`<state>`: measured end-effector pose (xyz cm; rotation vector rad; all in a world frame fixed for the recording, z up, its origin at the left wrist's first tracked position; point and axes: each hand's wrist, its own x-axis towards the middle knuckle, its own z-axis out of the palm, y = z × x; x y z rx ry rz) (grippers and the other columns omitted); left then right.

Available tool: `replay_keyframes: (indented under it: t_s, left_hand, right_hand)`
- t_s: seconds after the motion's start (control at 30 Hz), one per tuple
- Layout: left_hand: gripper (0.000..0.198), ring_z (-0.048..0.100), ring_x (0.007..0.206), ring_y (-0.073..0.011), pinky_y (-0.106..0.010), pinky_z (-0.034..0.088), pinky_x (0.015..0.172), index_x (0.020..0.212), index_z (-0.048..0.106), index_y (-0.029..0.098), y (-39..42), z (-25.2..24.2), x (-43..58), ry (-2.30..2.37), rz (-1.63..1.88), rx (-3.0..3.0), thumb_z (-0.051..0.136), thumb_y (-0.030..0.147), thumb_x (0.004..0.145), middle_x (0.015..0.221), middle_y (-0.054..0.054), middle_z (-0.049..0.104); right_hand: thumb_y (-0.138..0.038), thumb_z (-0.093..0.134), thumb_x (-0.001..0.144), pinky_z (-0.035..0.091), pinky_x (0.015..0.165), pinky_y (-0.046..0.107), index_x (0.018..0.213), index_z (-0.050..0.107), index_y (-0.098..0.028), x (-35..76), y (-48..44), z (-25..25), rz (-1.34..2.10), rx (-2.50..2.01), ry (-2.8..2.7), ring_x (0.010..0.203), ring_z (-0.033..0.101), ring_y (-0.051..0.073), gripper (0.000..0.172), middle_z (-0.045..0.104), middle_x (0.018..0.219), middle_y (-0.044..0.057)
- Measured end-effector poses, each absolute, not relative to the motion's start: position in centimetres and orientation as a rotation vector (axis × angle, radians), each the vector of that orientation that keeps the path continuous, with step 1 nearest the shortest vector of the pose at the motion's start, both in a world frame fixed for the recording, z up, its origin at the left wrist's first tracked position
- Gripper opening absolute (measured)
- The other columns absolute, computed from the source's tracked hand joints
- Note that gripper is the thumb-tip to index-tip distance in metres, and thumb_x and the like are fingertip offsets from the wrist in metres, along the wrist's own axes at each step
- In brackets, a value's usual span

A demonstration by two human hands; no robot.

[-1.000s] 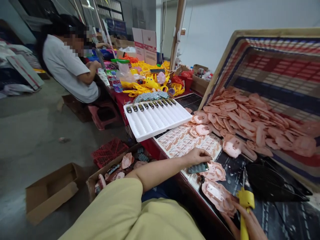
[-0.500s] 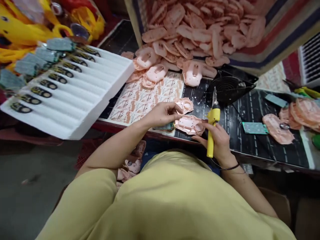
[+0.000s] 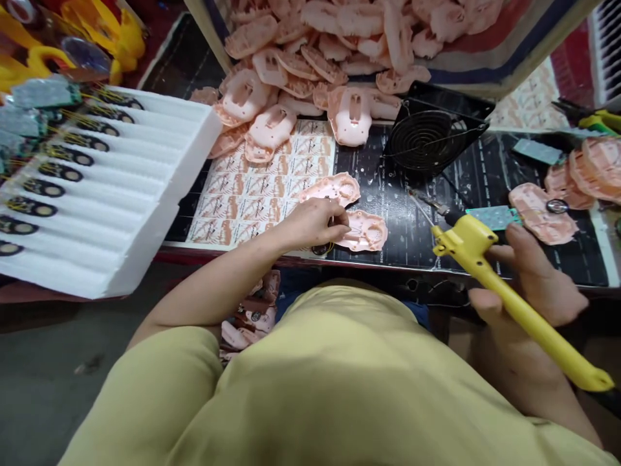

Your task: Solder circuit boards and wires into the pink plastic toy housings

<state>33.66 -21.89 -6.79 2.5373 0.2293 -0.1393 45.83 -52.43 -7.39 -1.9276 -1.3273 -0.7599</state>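
Note:
My left hand point(image 3: 314, 223) rests at the table's front edge with its fingers curled, pinching something small and dark against a pink plastic shell point(image 3: 365, 231). A second pink shell point(image 3: 334, 188) lies just beyond it. My right hand point(image 3: 538, 278) is raised off to the right and grips a yellow soldering iron point(image 3: 504, 301), whose metal tip point(image 3: 421, 202) points up and left toward the shells without touching them.
A white foam tray point(image 3: 145, 168) with dark parts in its grooves sits at the left. A heap of pink shells point(image 3: 334, 45) fills a tilted box at the back. A small black fan point(image 3: 427, 139) stands in the middle; more shells and a green circuit board point(image 3: 492, 217) lie at the right.
My view swung from the room down onto the table. My right hand pulled the soldering iron away from the shell, out to the right. My left hand stayed on the shell.

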Motion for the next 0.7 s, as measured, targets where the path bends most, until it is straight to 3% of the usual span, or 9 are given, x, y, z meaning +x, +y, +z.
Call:
replay_keyframes:
  t_s: [0.07, 0.17, 0.33, 0.5, 0.7]
  left_hand:
    - [0.011, 0.064, 0.078, -0.0176, -0.026, 0.041, 0.072, 0.084, 0.076, 0.017, -21.9, -6.8, 33.8, 0.188, -0.135, 2.546, 0.067, 0.023, 0.082, 0.084, -0.004, 0.072]
    - [0.009, 0.061, 0.076, -0.0169, -0.026, 0.040, 0.071, 0.080, 0.075, 0.017, -22.0, -6.7, 34.0, 0.146, -0.123, 2.564, 0.067, 0.022, 0.081, 0.080, -0.003, 0.070]
    - [0.006, 0.057, 0.067, -0.0152, -0.025, 0.037, 0.066, 0.075, 0.075, 0.018, -22.2, -6.3, 34.6, 0.191, -0.155, 2.552, 0.070, 0.020, 0.077, 0.071, -0.001, 0.067]
    - [0.008, 0.057, 0.067, -0.0162, -0.025, 0.035, 0.065, 0.077, 0.077, 0.016, -22.3, -6.1, 34.8, 0.235, -0.200, 2.537, 0.071, 0.022, 0.077, 0.070, -0.003, 0.067]
    - [0.009, 0.050, 0.059, -0.0132, -0.026, 0.035, 0.067, 0.066, 0.072, 0.018, -22.3, -6.3, 34.8, 0.228, -0.128, 2.435, 0.073, 0.024, 0.072, 0.062, 0.000, 0.060]
  right_hand:
    - [-0.038, 0.064, 0.095, 0.057, 0.076, 0.029, 0.137, 0.060, -0.017, 45.8, -53.3, -7.4, -0.710, -1.923, -1.302, 0.087, 0.072, 0.022, 0.048, 0.074, 0.105, 0.010]
    - [-0.022, 0.071, 0.088, 0.058, 0.068, 0.028, 0.136, 0.061, -0.020, 45.7, -53.8, -8.1, -0.574, -1.810, -1.384, 0.081, 0.072, 0.019, 0.049, 0.075, 0.099, 0.007]
    - [-0.014, 0.082, 0.075, 0.062, 0.064, 0.027, 0.129, 0.063, -0.017, 45.3, -53.2, -9.8, -0.365, -1.628, -1.513, 0.077, 0.072, 0.018, 0.056, 0.075, 0.091, 0.005]
    - [-0.008, 0.082, 0.072, 0.062, 0.063, 0.025, 0.113, 0.067, -0.019, 45.3, -52.3, -10.6, -0.241, -1.509, -1.524, 0.074, 0.072, 0.016, 0.045, 0.073, 0.082, 0.001]
    - [-0.011, 0.082, 0.075, 0.061, 0.064, 0.022, 0.100, 0.066, -0.019, 45.4, -51.2, -10.1, -0.225, -1.523, -1.576, 0.074, 0.072, 0.014, 0.031, 0.073, 0.080, 0.002]
